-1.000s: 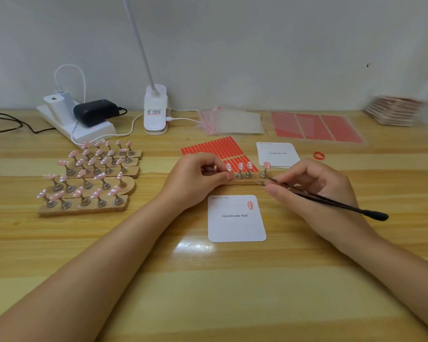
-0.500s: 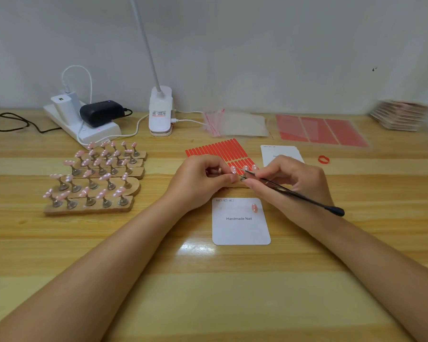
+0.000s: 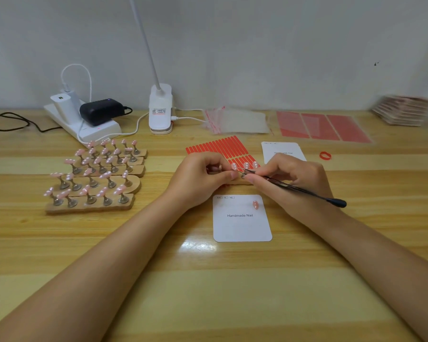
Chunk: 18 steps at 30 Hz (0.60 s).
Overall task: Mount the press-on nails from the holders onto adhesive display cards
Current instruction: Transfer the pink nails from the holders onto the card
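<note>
Now, hands: we see both over the middle of the desk [image 3: 59,243], just beyond the near card.
Left hand [image 3: 203,178]: fingers curled, pinching the near end of a small wooden holder [image 3: 242,181] that lies on the desk.
Right hand [image 3: 292,181]: fingers pinched round dark tweezers [image 3: 294,188], whose tips reach in among the posts on that holder; we cannot tell whether they grip a nail.
Nails on the held holder [image 3: 246,165]: three pink ones show above the fingers, upright on their posts.
Near card [image 3: 241,223]: white, printed "Handmade Nail", flat on the desk just before the hands; one pink nail [image 3: 255,205] sits near its upper right corner.
Second card [image 3: 282,150]: beyond the right hand, partly hidden by it.
Other holders [image 3: 94,174]: four wooden strips to the left, well apart from the hands, all carrying pink nails.
Red adhesive strips [image 3: 223,146]: a sheet lying just beyond the left hand.
Far edge: a power strip [image 3: 84,127], a white lamp base [image 3: 160,109], clear bags [image 3: 237,119].
</note>
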### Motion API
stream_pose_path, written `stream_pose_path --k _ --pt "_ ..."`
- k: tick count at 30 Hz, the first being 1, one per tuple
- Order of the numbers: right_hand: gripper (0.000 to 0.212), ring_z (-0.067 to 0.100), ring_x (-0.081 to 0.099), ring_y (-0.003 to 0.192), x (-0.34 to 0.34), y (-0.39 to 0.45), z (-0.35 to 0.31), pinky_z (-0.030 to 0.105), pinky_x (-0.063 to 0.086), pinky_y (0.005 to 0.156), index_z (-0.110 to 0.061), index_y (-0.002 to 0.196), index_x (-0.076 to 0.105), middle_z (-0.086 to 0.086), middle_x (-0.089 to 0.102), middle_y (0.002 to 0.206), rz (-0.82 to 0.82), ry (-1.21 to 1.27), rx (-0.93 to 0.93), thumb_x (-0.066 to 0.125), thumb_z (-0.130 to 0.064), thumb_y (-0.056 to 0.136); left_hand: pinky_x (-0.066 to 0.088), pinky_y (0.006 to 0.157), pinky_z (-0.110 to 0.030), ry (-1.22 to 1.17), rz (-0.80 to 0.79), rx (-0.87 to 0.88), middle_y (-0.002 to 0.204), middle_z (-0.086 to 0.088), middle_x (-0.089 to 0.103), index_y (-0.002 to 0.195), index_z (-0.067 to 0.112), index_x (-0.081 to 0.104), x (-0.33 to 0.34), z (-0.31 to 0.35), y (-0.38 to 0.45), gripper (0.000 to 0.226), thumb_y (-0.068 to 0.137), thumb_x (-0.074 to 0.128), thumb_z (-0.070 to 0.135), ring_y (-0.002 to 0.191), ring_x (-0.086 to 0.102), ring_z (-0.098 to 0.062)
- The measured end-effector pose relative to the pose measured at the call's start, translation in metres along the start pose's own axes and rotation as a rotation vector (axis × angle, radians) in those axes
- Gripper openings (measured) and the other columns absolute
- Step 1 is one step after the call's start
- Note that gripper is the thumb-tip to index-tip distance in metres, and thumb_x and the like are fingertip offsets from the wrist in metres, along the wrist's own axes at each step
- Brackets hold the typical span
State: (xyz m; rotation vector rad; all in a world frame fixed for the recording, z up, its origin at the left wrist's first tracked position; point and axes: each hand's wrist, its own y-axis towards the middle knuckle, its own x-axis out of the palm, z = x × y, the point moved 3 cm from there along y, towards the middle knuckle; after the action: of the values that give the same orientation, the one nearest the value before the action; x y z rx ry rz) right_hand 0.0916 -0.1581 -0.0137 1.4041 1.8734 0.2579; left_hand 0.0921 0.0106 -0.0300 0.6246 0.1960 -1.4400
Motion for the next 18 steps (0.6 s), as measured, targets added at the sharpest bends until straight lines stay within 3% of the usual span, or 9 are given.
stream_pose_path --k 6,11,18 --pt "0.015 0.001 0.065 0.065 -0.0003 0.0036 0.0046 0.015 0.05 0.062 -0.025 0.066 0.062 -0.008 0.069 0.07 0.072 0.063 0.148 0.073 -0.024 0.076 0.041 0.058 -0.013 0.025 0.012 0.018 0.061 0.014 0.06 0.061 0.03 0.061 0.0005 -0.0006 -0.0002 0.025 0.075 0.075 0.016 0.058 0.05 0.002" --pt "0.018 0.011 0.066 0.065 -0.0001 0.0043 0.0073 0.033 0.053 0.065 -0.022 0.065 0.06 -0.002 0.068 0.07 0.088 0.081 0.209 0.074 -0.023 0.077 0.037 0.057 -0.015 0.007 0.003 0.009 0.049 0.018 0.052 0.061 0.03 0.06 0.0011 -0.0036 0.0007 0.027 0.076 0.075 0.014 0.052 0.046 0.003" --pt "0.019 0.009 0.065 0.065 0.0006 0.0052 0.0065 0.033 0.053 0.063 -0.023 0.064 0.06 -0.004 0.068 0.071 0.086 0.058 0.215 0.073 -0.023 0.078 0.039 0.062 -0.025 0.044 0.002 0.015 0.06 0.012 0.055 0.063 0.029 0.059 0.0011 -0.0031 -0.0003 0.024 0.078 0.073 0.017 0.059 0.047 -0.003"
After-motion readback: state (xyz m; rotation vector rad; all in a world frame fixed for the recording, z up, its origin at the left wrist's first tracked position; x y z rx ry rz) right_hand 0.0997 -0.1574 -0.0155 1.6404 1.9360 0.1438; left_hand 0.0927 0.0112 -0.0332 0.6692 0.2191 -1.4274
